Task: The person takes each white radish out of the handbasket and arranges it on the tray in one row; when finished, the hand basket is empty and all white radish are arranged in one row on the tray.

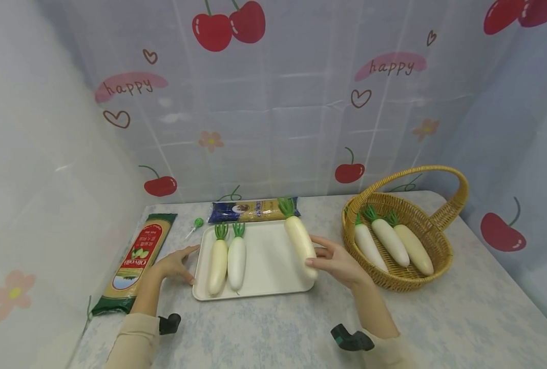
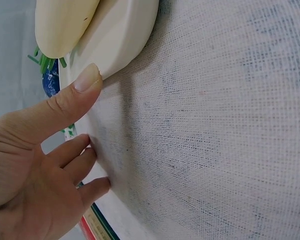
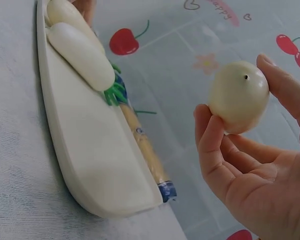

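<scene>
Cream-white and smooth, with a tuft of green leaf stubs, the lifted radish (image 1: 301,245) hangs over the right end of the tray (image 1: 266,264), leaves pointing away from the person. The right hand (image 1: 340,262) pinches it near its root end, thumb on one side and fingers on the other; that end grip probably suits its long shape and leaves the leaves free.

Beneath, the pale tray bears a cream radish (image 1: 218,266) and a white radish (image 1: 236,264), side by side near its left end, leaves also pointing away, perhaps for a neat row; the middle is bare.

At the tray's left edge, the left hand (image 1: 172,265) holds nothing, its thumb and fingers apart; the thumb tip lies at the rim, likely to steady it, though I cannot tell if it presses.

Farther right, the wicker basket (image 1: 445,259) holds three more radishes (image 1: 390,241), within easy reach of the right hand. Behind the tray lies a blue-ended pasta packet (image 1: 255,210); leftward are a green lollipop (image 1: 198,222) and a red-labelled packet (image 1: 137,259).
</scene>
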The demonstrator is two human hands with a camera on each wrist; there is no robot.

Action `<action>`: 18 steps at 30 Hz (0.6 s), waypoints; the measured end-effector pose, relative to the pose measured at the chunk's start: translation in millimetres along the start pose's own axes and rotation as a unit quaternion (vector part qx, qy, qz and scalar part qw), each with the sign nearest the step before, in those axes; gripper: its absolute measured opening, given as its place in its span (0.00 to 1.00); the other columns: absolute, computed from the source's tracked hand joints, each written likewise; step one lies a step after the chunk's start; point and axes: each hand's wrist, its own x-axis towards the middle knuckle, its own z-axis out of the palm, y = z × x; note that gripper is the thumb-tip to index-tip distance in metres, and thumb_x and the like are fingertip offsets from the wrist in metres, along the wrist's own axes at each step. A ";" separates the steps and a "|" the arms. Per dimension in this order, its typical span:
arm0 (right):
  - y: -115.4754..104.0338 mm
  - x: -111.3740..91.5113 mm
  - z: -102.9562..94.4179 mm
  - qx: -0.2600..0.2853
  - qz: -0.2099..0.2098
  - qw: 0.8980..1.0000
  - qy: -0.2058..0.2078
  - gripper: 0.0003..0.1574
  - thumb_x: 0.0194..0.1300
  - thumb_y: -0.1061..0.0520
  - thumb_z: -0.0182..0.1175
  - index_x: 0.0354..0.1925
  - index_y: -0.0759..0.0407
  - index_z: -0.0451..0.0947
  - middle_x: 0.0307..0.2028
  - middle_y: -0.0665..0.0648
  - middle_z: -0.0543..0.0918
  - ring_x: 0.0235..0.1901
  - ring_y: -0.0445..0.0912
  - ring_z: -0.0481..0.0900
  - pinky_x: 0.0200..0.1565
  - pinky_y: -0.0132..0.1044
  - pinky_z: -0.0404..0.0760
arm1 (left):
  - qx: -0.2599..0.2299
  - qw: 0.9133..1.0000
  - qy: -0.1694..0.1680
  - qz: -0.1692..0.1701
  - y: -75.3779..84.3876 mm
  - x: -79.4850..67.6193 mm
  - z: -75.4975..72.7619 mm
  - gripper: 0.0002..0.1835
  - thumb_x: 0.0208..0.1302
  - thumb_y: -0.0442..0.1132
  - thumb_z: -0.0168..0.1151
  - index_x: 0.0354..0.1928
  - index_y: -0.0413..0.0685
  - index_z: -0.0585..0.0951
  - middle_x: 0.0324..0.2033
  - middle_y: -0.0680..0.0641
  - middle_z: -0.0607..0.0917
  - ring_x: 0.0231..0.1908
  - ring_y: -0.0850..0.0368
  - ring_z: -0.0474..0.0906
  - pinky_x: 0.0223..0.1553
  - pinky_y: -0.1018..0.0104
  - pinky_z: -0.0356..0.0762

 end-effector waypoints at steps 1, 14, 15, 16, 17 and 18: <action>1.3 2.1 1.0 0.000 0.007 1.000 0.004 0.47 0.60 0.63 0.62 0.70 0.70 0.48 0.54 0.69 0.75 0.49 0.47 0.79 0.51 0.37 0.77 | 0.000 1.000 -0.001 0.000 0.2 0.2 -0.1 0.59 0.35 0.39 0.80 0.71 0.41 0.56 0.66 0.25 0.57 0.65 0.28 0.54 0.61 0.37 0.60; 16.2 21.7 21.9 -0.002 0.057 0.998 0.026 0.51 0.59 0.57 0.64 0.70 0.70 0.48 0.56 0.76 0.71 0.47 0.49 0.78 0.48 0.39 0.78 | 0.005 1.000 -0.007 0.007 1.6 -0.7 -0.6 0.57 0.36 0.36 0.79 0.70 0.39 0.57 0.65 0.25 0.57 0.64 0.27 0.55 0.60 0.37 0.61; 17.3 23.0 23.1 -0.003 0.059 0.998 0.027 0.51 0.59 0.57 0.64 0.70 0.70 0.48 0.56 0.76 0.71 0.47 0.49 0.79 0.47 0.39 0.78 | 0.006 1.000 -0.007 0.008 1.9 -0.8 -0.7 0.57 0.36 0.36 0.79 0.70 0.39 0.57 0.65 0.25 0.57 0.64 0.27 0.55 0.60 0.37 0.61; 18.3 24.3 24.4 -0.002 0.061 0.998 0.030 0.50 0.59 0.57 0.64 0.70 0.70 0.49 0.56 0.76 0.71 0.46 0.49 0.79 0.47 0.39 0.79 | 0.006 1.000 -0.006 0.009 2.1 -0.7 -0.9 0.57 0.36 0.36 0.79 0.70 0.39 0.57 0.65 0.25 0.57 0.64 0.27 0.54 0.61 0.37 0.61; 19.3 25.4 25.5 0.000 0.063 0.997 0.033 0.50 0.59 0.57 0.64 0.70 0.70 0.49 0.55 0.75 0.72 0.45 0.49 0.79 0.46 0.39 0.79 | 0.005 1.000 -0.006 0.009 2.2 -0.6 -1.0 0.57 0.36 0.36 0.79 0.70 0.39 0.57 0.66 0.25 0.57 0.64 0.27 0.54 0.61 0.37 0.60; 20.3 26.8 26.6 0.001 0.063 0.997 0.034 0.49 0.59 0.58 0.64 0.70 0.70 0.49 0.55 0.75 0.72 0.45 0.49 0.79 0.46 0.39 0.79 | 0.004 1.000 -0.005 0.007 2.3 -0.3 -1.2 0.57 0.36 0.36 0.79 0.70 0.40 0.57 0.66 0.25 0.57 0.65 0.27 0.54 0.61 0.37 0.60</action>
